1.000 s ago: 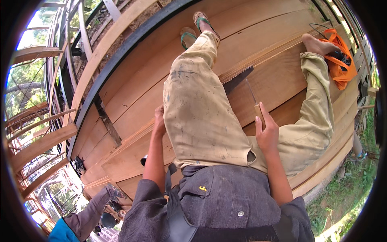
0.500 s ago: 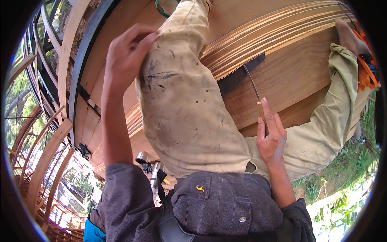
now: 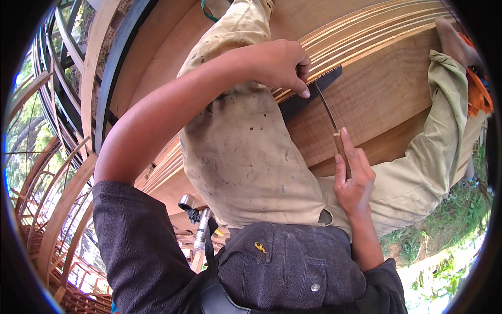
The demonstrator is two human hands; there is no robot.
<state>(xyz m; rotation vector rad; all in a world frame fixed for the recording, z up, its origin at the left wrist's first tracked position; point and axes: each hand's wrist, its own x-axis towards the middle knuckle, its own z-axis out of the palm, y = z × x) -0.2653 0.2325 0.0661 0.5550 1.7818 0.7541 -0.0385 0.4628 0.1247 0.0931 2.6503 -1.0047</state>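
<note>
A dark saw blade [image 3: 328, 79] lies by the layered wood strips, teeth toward them. Part of it is hidden behind my trouser leg and my left hand. My right hand [image 3: 355, 183] grips the wooden handle of a thin metal file [image 3: 328, 109], index finger stretched along it. The file's tip reaches the saw's toothed edge. Bent across my raised leg, my left arm brings my left hand [image 3: 285, 65] to the same edge. Its fingers are curled, with thumb and fingertips low over the teeth; whether anything is pinched between them is hidden.
Long stacked wood strips [image 3: 376, 26] run past my leg over a broad plank [image 3: 376, 78]. My bare foot [image 3: 456, 46] rests at the far right by an orange cloth [image 3: 477, 94]. A metal flask [image 3: 203, 230] stands at lower left. Curved wooden ribs [image 3: 86, 78] rise on the left.
My left hand has swung right, from beside my raised leg across it to the saw's teeth, and its fingers have curled. My right hand and the file have barely moved.
</note>
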